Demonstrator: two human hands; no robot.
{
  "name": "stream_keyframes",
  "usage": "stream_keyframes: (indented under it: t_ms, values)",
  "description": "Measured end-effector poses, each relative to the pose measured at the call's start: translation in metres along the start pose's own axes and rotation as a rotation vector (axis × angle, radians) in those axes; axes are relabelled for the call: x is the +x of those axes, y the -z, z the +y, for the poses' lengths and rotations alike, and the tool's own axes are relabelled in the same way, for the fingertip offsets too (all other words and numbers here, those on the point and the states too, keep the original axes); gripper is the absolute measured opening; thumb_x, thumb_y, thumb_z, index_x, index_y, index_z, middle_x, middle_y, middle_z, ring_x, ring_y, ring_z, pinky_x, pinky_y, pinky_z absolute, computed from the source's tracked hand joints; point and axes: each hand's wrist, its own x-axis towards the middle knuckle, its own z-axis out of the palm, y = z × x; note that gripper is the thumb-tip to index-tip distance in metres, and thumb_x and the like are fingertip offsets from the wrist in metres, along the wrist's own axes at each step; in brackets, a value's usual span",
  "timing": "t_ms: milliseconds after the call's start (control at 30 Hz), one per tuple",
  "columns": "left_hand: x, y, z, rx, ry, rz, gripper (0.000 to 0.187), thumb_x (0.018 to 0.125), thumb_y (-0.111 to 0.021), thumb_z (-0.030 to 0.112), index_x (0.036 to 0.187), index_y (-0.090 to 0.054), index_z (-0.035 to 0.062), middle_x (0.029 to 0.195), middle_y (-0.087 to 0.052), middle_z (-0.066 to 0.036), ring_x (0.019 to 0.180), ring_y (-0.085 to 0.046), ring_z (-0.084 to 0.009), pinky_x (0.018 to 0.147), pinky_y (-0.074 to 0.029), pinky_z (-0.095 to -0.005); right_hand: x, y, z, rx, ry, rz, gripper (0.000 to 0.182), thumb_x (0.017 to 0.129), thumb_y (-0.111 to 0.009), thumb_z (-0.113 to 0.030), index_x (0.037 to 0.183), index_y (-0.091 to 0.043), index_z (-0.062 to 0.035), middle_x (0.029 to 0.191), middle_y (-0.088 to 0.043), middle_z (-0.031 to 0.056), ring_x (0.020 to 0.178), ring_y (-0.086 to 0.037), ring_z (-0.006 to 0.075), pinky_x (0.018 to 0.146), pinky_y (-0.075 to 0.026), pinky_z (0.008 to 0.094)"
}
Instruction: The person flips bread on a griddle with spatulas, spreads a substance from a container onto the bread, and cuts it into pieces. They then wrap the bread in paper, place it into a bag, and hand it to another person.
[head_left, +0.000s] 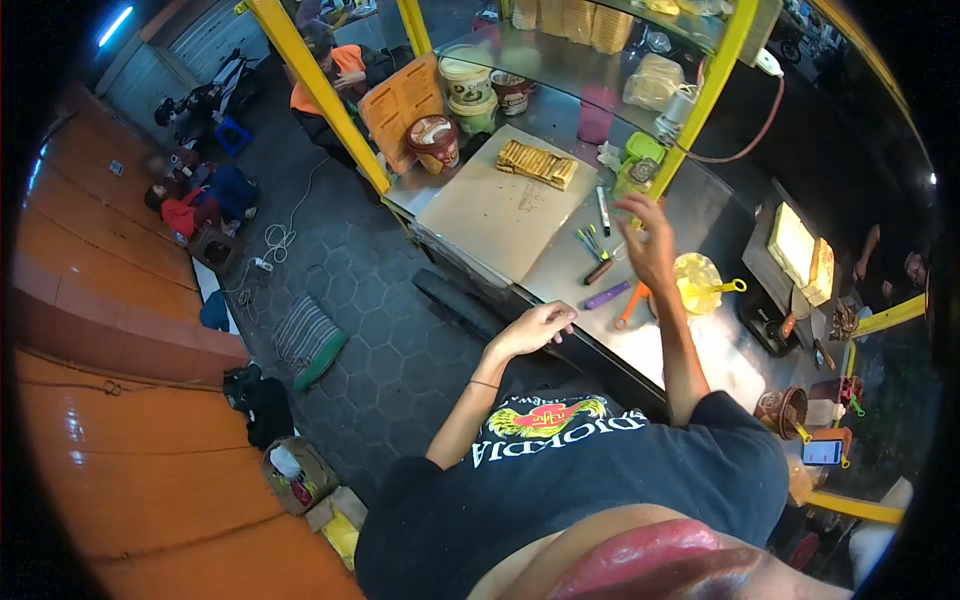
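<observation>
Steel counter (700, 215) — smooth, shiny — under the raised, empty right hand (650, 245); left hand (535, 328) rests loose on its edge.

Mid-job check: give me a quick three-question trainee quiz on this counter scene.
1. True or false: the right hand grips a tool.
2. What lies on the white board? A) a row of bread slices B) a phone C) a kettle
3. Fill in: the left hand rests at the counter's ____.
Key: 1 false, it is raised, open and empty; 2 A; 3 edge.
</observation>
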Motion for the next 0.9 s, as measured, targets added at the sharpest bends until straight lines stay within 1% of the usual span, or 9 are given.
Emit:
stream_keyframes:
  t_ms: [267, 367, 500, 533, 633, 733, 800, 833, 900]
  values:
    - [0.006, 0.106, -0.014, -0.073, -0.048, 0.129, 0.033, 0.1, -0.051, 0.028, 0.12, -0.057, 0.0018, 0.097, -0.065, -0.006, 0.076, -0.057, -0.0096, 0.073, -0.049, -0.0247, 0.118, -0.181, 0.205, 0.035, -0.398, 0.05, 0.032, 0.081, -0.064, -0.015, 0.112, -0.065, -0.0063, 0.115, -0.063, 0.0197, 0.111, -0.059, 0.0324, 0.092, -0.047, 0.0427]
    - [-0.026, 0.163, 0.093, 0.012, -0.265, 0.401, 0.018, 0.096, -0.056, 0.015, 0.105, -0.065, 0.0015, 0.086, -0.066, -0.005, 0.074, -0.061, -0.0096, 0.072, -0.051, -0.0252, 0.151, -0.205, 0.278, -0.217, -0.543, 0.005, 0.041, 0.08, -0.062, -0.021, 0.119, -0.061, -0.0069, 0.121, -0.058, 0.0242, 0.115, -0.056, 0.036, 0.094, -0.046, 0.0462]
    - [-0.1, 0.271, 0.272, 0.586, -1.454, 0.831, 0.06, 0.074, -0.076, 0.035, 0.117, -0.056, -0.0017, 0.107, -0.057, -0.015, 0.095, -0.056, -0.028, 0.08, -0.049, -0.0383, 0.171, -0.203, 0.294, -0.526, -0.862, -0.072, 0.046, 0.083, -0.054, -0.028, 0.122, -0.056, -0.0049, 0.135, -0.042, 0.0292, 0.122, -0.047, 0.0443, 0.099, -0.042, 0.0481]
    - [-0.125, 0.277, 0.32, 0.819, -1.5, 0.925, 0.058, 0.089, -0.06, 0.051, 0.116, -0.05, 0.0001, 0.103, -0.057, -0.015, 0.088, -0.056, -0.0284, 0.072, -0.051, -0.0404, 0.168, -0.21, 0.325, -0.506, -0.894, -0.133, 0.046, 0.083, -0.055, -0.03, 0.122, -0.056, -0.0062, 0.133, -0.046, 0.0275, 0.121, -0.049, 0.0428, 0.099, -0.043, 0.0477]
    - [-0.172, 0.326, 0.365, 0.954, -1.663, 0.316, 0.058, 0.079, -0.071, 0.046, 0.116, -0.058, 0.0032, 0.108, -0.058, -0.007, 0.087, -0.056, -0.028, 0.076, -0.05, -0.0399, 0.175, -0.22, 0.386, -0.707, -0.807, -0.387, 0.046, 0.082, -0.059, -0.034, 0.119, -0.059, -0.0077, 0.12, -0.061, 0.0209, 0.113, -0.058, 0.0376, 0.097, -0.046, 0.0459]
    - [-0.162, 0.353, 0.373, 0.886, -1.657, 0.217, 0.054, 0.081, -0.068, 0.047, 0.114, -0.058, 0.0046, 0.107, -0.058, -0.007, 0.087, -0.056, -0.0273, 0.077, -0.049, -0.0402, 0.184, -0.216, 0.348, -0.651, -0.837, -0.187, 0.045, 0.08, -0.064, -0.036, 0.114, -0.061, -0.0061, 0.114, -0.065, 0.0177, 0.108, -0.063, 0.0344, 0.095, -0.048, 0.0447]
    - [-0.145, 0.38, 0.369, 0.812, -1.636, 0.203, 0.052, 0.082, -0.066, 0.048, 0.112, -0.058, 0.0056, 0.106, -0.059, -0.007, 0.087, -0.056, -0.0268, 0.078, -0.049, -0.0404, 0.192, -0.207, 0.332, -0.798, -0.923, -0.419, 0.052, 0.076, -0.069, -0.039, 0.117, -0.061, -0.0077, 0.116, -0.065, 0.0187, 0.107, -0.064, 0.0327, 0.094, -0.048, 0.0446]
    - [-0.139, 0.388, 0.365, 0.805, -1.666, 0.191, 0.051, 0.083, -0.065, 0.048, 0.111, -0.058, 0.006, 0.105, -0.059, -0.006, 0.087, -0.056, -0.0266, 0.078, -0.049, -0.0404, 0.179, -0.209, 0.341, -1.021, -0.553, -0.522, 0.057, 0.077, -0.069, -0.045, 0.124, -0.059, -0.0144, 0.113, -0.066, 0.0174, 0.106, -0.064, 0.0317, 0.092, -0.049, 0.0463]
    - [-0.137, 0.407, 0.353, 0.806, -1.718, 0.178, 0.049, 0.084, -0.062, 0.049, 0.11, -0.058, 0.007, 0.104, -0.059, -0.006, 0.087, -0.056, -0.0261, 0.079, -0.049, -0.0406, 0.176, -0.21, 0.438, -0.932, -0.385, -0.125, 0.035, 0.084, -0.057, -0.034, 0.109, -0.07, -0.0136, 0.096, -0.069, 0.0186, 0.09, -0.065, 0.0395, 0.078, -0.053, 0.0459]
